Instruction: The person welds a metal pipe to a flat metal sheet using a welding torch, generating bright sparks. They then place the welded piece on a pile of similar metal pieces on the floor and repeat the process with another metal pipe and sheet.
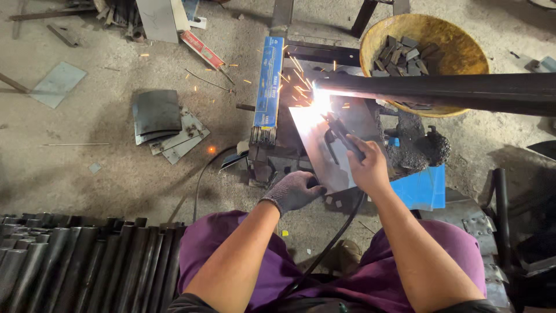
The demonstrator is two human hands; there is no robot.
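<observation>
My right hand (366, 165), bare, grips a black welding electrode holder (341, 134) whose tip meets the end of a long dark steel tube (452, 93) in a bright white arc with flying sparks. My left hand (294, 191), in a grey knitted glove, rests on the near edge of a flat shiny metal plate (315, 145) lying under the weld spot. A black cable (333, 243) runs from the holder down between my knees.
A yellow bowl (452, 40) of small dark metal pieces stands behind the tube. A blue box of welding rods (268, 81) lies left of the plate. Bent metal sheets (165, 124) lie on the floor, dark tubes (75, 266) are stacked lower left, and a blue sheet (425, 188) lies on the right.
</observation>
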